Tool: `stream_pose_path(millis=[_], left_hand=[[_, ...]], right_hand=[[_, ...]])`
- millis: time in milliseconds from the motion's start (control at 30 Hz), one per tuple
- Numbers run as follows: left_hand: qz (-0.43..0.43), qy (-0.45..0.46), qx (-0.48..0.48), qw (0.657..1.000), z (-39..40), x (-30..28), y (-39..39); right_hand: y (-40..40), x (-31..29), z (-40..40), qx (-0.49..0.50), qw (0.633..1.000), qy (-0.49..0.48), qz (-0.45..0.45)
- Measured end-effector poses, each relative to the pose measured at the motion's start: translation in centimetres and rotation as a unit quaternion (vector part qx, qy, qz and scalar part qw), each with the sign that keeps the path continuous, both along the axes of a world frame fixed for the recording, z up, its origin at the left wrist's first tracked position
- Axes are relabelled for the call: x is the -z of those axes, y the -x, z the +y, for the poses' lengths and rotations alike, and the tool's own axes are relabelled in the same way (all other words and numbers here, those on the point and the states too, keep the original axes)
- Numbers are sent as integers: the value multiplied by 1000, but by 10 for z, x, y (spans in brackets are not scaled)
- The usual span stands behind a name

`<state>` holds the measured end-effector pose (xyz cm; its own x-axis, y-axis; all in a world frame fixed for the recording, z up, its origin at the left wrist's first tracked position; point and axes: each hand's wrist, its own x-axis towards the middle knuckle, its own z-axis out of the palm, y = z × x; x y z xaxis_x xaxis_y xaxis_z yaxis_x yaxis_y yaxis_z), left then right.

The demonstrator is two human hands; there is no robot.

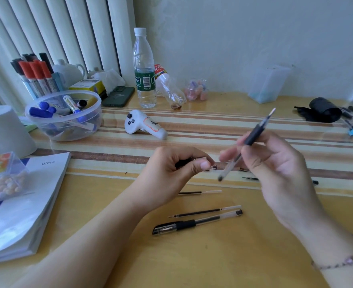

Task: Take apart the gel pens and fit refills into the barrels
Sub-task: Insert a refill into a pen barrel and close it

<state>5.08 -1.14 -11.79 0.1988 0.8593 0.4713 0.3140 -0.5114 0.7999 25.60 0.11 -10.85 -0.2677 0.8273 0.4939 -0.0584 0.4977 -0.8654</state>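
Diagonally, pen barrel (246, 148) tip up-right.

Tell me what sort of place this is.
Probably a home desk or study corner: a tub of markers, an Office book and a water bottle share the table, with vertical blinds behind.

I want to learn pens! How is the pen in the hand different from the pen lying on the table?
The held pen is tilted in the right hand, uncapped; the capped pen lies flat on the table, untouched. Both have clear barrels and black grips.
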Motion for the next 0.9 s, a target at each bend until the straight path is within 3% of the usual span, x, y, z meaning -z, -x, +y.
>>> stream_pose_path(millis=[67, 133, 300, 667, 900], left_hand=[[-22, -10, -9, 1000, 1, 0, 1], [-41, -9, -9, 999, 2, 0, 2], [-64, -21, 2, 998, 3, 0, 1], [-57, -24, 47, 997, 4, 1, 1], [-6, -10, -24, 1000, 4, -1, 4]], right_hand=[[-6, 0, 4, 62, 992, -62, -86], [-8, 3, 7, 119, 962, -138, -201], [-7, 7, 7, 113, 939, -162, -283], [-8, 7, 7, 106, 929, -164, -314], [-12, 6, 8, 141, 912, -203, -328]])
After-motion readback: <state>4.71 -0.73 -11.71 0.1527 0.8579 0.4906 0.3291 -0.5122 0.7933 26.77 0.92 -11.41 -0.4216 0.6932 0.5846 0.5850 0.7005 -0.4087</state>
